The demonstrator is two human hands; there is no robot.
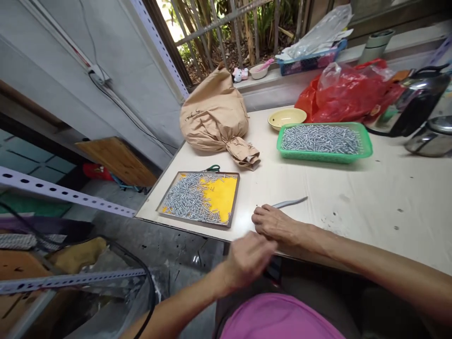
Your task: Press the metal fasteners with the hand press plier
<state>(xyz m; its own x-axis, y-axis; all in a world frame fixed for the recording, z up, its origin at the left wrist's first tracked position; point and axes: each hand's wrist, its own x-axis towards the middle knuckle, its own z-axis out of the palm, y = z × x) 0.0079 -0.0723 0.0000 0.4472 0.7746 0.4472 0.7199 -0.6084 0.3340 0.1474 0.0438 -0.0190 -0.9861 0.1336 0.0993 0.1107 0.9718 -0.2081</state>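
Note:
My right hand (273, 223) rests on the white table (353, 197) near its front edge, fingers closed on metal tweezers (291, 203) whose tips point right. My left hand (247, 259) hovers just below the table edge, beside the right hand; it is blurred by motion and its fingers cannot be made out. To the left lies a flat yellow tray (224, 195) partly covered with several small silver screws (187, 195). Farther back stands a green basket (365, 146) full of the same screws.
A tied brown paper sack (215, 115) sits at the back left, green-handled scissors (213, 167) by the tray. A yellow bowl (286, 117), red plastic bag (346, 92) and steel kettles (420, 113) crowd the back right. Perforated metal rails (63, 193) stand at left.

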